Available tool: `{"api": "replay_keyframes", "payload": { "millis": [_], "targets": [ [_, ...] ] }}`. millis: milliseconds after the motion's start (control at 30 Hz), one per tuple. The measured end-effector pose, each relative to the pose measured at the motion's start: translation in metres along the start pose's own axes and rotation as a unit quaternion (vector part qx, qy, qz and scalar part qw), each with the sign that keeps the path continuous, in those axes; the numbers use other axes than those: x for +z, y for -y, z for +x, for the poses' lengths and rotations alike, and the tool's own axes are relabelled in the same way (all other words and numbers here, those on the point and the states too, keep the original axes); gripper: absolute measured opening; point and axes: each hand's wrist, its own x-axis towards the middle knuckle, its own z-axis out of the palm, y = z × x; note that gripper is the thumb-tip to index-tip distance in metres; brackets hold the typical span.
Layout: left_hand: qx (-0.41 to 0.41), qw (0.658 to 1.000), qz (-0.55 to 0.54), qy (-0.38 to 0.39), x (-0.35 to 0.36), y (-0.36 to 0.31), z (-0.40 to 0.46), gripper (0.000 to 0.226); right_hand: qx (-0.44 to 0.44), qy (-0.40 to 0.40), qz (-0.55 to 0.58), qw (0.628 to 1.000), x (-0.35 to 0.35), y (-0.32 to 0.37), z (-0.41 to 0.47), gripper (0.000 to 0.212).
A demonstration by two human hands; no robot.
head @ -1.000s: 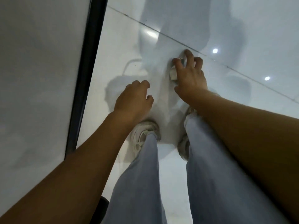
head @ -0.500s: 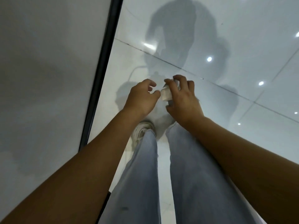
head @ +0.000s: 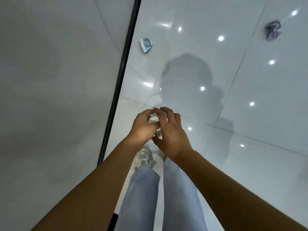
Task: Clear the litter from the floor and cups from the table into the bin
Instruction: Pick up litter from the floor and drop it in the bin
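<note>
Head view, looking down past both forearms to the floor (head: pixel 216 147), glossy white tile with ceiling-light reflections and the person's shadow. Left side of the picture is a white surface (head: pixel 58 97) with a black edge strip (head: pixel 120 80) running top to bottom.

Both hands meet just above the feet. Left hand (head: pixel 143 126): fingers curled, thumb and fingertips closed on a small white crumpled piece of litter (head: pixel 153 120). Right hand (head: pixel 170 130): fingers curved over the same piece from the other side, touching it; thumb tucked beneath. The piece is mostly hidden between the two hands; only a pale wedge shows, plus a bit lower down between the palms.

Other litter lying on the floor: a blue-and-white crumpled wrapper (head: pixel 146 45) just beside the black strip, well ahead of the hands; a dark grey crumpled wad (head: pixel 273 30) far off to the upper right.

Below the hands: light blue jeans (head: pixel 141 197), one white sneaker (head: pixel 144 156) visible at the left leg.
</note>
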Motion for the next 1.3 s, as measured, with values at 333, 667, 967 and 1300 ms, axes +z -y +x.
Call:
{"api": "replay_keyframes", "payload": {
  "millis": [333, 667, 967, 1300],
  "targets": [
    [0.09, 0.97, 0.154, -0.167, -0.028, -0.078, 0.011, 0.032, 0.006, -0.016, -0.085, 0.996, -0.087, 0.007, 0.045, 0.081],
    [0.154, 0.894, 0.409, -0.104, -0.085, -0.13, 0.051, 0.034, 0.05, 0.045, -0.174, 0.982, -0.142, 0.027, 0.145, 0.071],
    [0.12, 0.836, 0.53, -0.078, -0.105, -0.15, 0.146, 0.038, 0.025, 0.057, -0.204, 0.977, -0.119, 0.017, 0.262, 0.068],
    [0.127, 0.854, 0.492, -0.111, -0.079, -0.096, 0.281, 0.032, 0.007, 0.095, -0.214, 0.972, -0.02, -0.081, 0.401, 0.069]
  ]
}}
